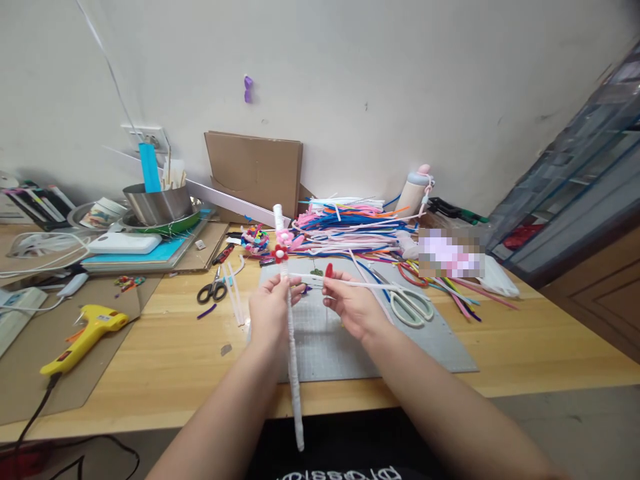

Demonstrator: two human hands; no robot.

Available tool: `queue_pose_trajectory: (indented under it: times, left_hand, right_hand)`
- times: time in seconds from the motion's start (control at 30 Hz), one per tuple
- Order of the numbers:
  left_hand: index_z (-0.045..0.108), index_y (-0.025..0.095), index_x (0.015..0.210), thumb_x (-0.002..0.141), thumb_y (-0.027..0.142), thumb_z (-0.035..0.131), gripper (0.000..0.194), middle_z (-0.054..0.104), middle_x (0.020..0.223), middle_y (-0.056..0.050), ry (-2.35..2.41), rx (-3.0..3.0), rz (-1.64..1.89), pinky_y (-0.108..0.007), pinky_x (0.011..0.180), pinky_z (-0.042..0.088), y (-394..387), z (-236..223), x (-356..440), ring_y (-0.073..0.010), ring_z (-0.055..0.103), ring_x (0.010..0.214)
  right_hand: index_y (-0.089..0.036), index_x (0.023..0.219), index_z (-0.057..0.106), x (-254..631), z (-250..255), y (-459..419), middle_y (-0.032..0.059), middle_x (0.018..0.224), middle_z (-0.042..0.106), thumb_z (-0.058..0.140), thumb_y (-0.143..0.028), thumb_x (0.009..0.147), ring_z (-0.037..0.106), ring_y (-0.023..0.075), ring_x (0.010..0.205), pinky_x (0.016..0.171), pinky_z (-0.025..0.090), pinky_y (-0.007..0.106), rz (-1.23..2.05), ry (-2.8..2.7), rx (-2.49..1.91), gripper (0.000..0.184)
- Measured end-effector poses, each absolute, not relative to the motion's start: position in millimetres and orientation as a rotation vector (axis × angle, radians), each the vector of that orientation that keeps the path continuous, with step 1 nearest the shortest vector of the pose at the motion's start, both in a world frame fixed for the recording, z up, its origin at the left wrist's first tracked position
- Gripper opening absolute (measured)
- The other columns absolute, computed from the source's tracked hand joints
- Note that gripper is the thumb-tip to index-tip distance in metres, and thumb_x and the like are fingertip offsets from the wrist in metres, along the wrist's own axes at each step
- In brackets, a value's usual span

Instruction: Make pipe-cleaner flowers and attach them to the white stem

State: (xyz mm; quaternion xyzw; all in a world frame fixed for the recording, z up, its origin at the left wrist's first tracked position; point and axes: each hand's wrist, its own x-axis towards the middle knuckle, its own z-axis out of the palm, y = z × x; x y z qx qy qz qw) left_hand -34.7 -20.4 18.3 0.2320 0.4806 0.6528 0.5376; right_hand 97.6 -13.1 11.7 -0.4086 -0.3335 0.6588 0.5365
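My left hand [270, 307] is closed around a long white wrapped stick [294, 360], which stands nearly upright in front of me. Near its top sit a pink flower [285, 237] and a red flower [279, 253] with a white centre. A white pipe cleaner [357, 285] runs sideways from the stick through the fingers of my right hand [353, 307]. That hand is pinched shut on it. A small red fuzzy piece [329, 270] shows at its fingertips; whether it is held too is unclear. Both hands are above the grey cutting mat [320, 353].
Pale-handled scissors [413, 307] lie on the mat's right side, dark scissors [213, 288] to its left. Behind is a heap of coloured pipe cleaners [345, 230]. A yellow glue gun [87, 337] with a cord rests at left. A tumbler [416, 190] stands at the back.
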Motion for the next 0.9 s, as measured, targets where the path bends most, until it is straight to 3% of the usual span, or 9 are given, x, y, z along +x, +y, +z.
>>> queue_pose_trajectory:
  times: [0.07,0.2,0.33,0.4,0.5,0.6,0.7,0.77,0.9]
  left_hand:
    - [0.06,0.01,0.073,0.071,0.011,0.06,0.002,0.068,0.077,-0.007,1.179,0.455,1.542,-0.021,0.052,0.048,-13.4,17.7,-50.0,-0.0119,0.064,0.058]
    - [0.06,0.008,0.075,0.075,0.008,0.054,0.007,0.064,0.072,-0.004,1.189,0.384,1.526,-0.015,0.039,0.04,-7.6,21.4,-75.2,-0.0063,0.058,0.05]
    - [0.059,0.009,0.073,0.075,0.008,0.054,0.005,0.061,0.066,-0.001,1.091,0.428,1.5,-0.012,0.032,0.033,-19.2,33.5,-78.3,-0.004,0.052,0.044]
    - [0.059,0.009,0.071,0.074,0.008,0.055,0.005,0.061,0.066,-0.002,1.027,0.47,1.445,-0.012,0.031,0.032,-28.9,39.6,-72.5,-0.004,0.051,0.044]
    - [0.06,0.009,0.07,0.071,0.011,0.06,0.002,0.061,0.065,-0.002,0.934,0.562,1.341,-0.011,0.031,0.031,-41.3,44.9,-61.1,-0.0037,0.05,0.044]
    - [0.061,0.009,0.071,0.067,0.017,0.067,0.011,0.062,0.067,-0.002,0.894,0.684,1.309,-0.012,0.032,0.031,-46.9,45.1,-53.6,-0.0042,0.05,0.045]
    - [0.062,0.01,0.07,0.064,0.022,0.07,0.016,0.062,0.065,-0.002,0.907,0.759,1.293,-0.013,0.033,0.031,-47.5,44.3,-53.1,-0.0045,0.05,0.045]
    - [0.061,0.01,0.068,0.065,0.024,0.069,0.016,0.061,0.062,-0.001,0.92,0.809,1.269,-0.013,0.034,0.03,-48.0,45.6,-55.2,-0.0043,0.049,0.043]
    - [0.06,0.011,0.071,0.068,0.027,0.066,0.018,0.062,0.063,-0.002,0.959,1.003,1.194,-0.015,0.034,0.03,-54.5,49.7,-55.0,-0.0055,0.05,0.042]
  right_hand:
    - [-0.017,0.086,0.054,105.3,-1.6,-10.2,-0.0044,0.064,0.054,0.066,-0.028,0.064,0.05,0.0076,0.054,0.051,0.038,0.02,1.523,-1.027,-1.089,0.028]
    - [-0.017,0.084,0.056,116.5,-25.8,-7.5,-0.0047,0.059,0.052,0.062,-0.018,0.063,0.045,0.0089,0.051,0.05,0.035,0.023,1.313,-1.48,-1.306,0.022]
    - [-0.019,0.097,0.058,117.5,-25.0,-12.4,0.002,0.083,0.058,0.068,-0.022,0.062,0.052,0.0145,0.073,0.067,0.042,0.029,0.913,-1.727,-1.371,0.036]
    - [-0.021,0.107,0.053,115.0,-14.7,-18.2,0.0042,0.096,0.056,0.068,-0.029,0.065,0.053,0.0163,0.083,0.073,0.044,0.032,0.874,-1.692,-1.248,0.045]
    - [-0.025,0.113,0.048,112.0,5.7,-31.1,0.0035,0.097,0.055,0.056,-0.03,0.08,0.055,0.0137,0.082,0.07,0.047,0.03,1.035,-1.613,-0.857,0.035]
    - [-0.024,0.104,0.056,113.7,23.7,-46.5,0.0031,0.09,0.058,0.046,-0.022,0.087,0.056,0.0126,0.08,0.071,0.047,0.029,0.914,-1.713,-0.604,0.02]
    - [-0.021,0.097,0.062,120.8,35.0,-59.2,0.0055,0.092,0.061,0.046,-0.014,0.086,0.056,0.0152,0.089,0.081,0.045,0.033,0.746,-1.912,-0.517,0.021]
    - [-0.02,0.103,0.062,127.7,38.1,-64.3,0.0074,0.097,0.061,0.045,-0.013,0.085,0.055,0.0167,0.094,0.084,0.044,0.035,0.877,-1.993,-0.498,0.025]
    - [-0.015,0.095,0.064,140.4,35.0,-66.9,0.0085,0.09,0.063,0.045,-0.023,0.083,0.06,0.0192,0.087,0.082,0.046,0.039,1.655,-1.668,-0.45,0.024]
